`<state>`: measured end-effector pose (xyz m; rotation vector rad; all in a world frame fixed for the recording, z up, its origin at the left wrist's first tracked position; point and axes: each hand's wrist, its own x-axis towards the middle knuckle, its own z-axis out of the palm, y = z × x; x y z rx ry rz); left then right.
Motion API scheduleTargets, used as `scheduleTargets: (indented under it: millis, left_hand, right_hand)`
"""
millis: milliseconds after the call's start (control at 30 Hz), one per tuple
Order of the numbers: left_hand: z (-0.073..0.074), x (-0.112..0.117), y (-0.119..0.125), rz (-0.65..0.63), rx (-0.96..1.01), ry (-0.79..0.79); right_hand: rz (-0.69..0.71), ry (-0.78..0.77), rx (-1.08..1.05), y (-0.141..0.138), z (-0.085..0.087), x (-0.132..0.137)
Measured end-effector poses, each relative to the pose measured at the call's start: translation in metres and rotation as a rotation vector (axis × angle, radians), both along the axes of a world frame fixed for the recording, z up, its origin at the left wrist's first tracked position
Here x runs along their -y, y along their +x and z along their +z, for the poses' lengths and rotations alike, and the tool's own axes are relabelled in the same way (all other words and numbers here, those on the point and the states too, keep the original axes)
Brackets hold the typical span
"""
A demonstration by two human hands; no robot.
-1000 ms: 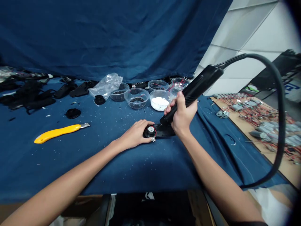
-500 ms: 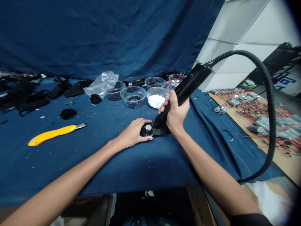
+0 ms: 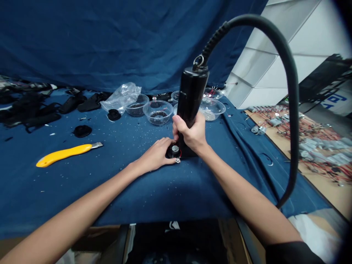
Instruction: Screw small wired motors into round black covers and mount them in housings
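Observation:
My right hand (image 3: 189, 134) grips a black corded handheld tool (image 3: 191, 91), which stands upright with its lower end hidden in my fist and its base near the cloth. My left hand (image 3: 155, 156) lies over a small round black part (image 3: 173, 151) with a silver centre and a thin red wire, holding it against the cloth. The tool's lower end is right next to this part. A thick black cord (image 3: 291, 91) arcs from the tool's top ring up and over to the right, then down.
A yellow utility knife (image 3: 63, 156) lies on the blue cloth (image 3: 137, 194) to the left. Clear plastic bowls (image 3: 157, 112) and a plastic bag (image 3: 121, 97) stand behind my hands. Black pieces lie far left. A board (image 3: 316, 146) of wired motors lies right.
My right hand has swung the tool from a leaning position to upright, and the cord now rises higher. The tool hides the bowl of white material more. My left hand stays on the round part.

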<state>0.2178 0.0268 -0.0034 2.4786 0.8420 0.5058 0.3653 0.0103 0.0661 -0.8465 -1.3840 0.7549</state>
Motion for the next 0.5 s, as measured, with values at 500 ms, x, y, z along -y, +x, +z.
scheduleTargets:
  millis: [500]
  left_hand:
    - [0.007,0.006,-0.003,-0.013,-0.038,-0.006]
  right_hand:
    - [-0.85,-0.275,-0.381,0.119,-0.058,-0.038]
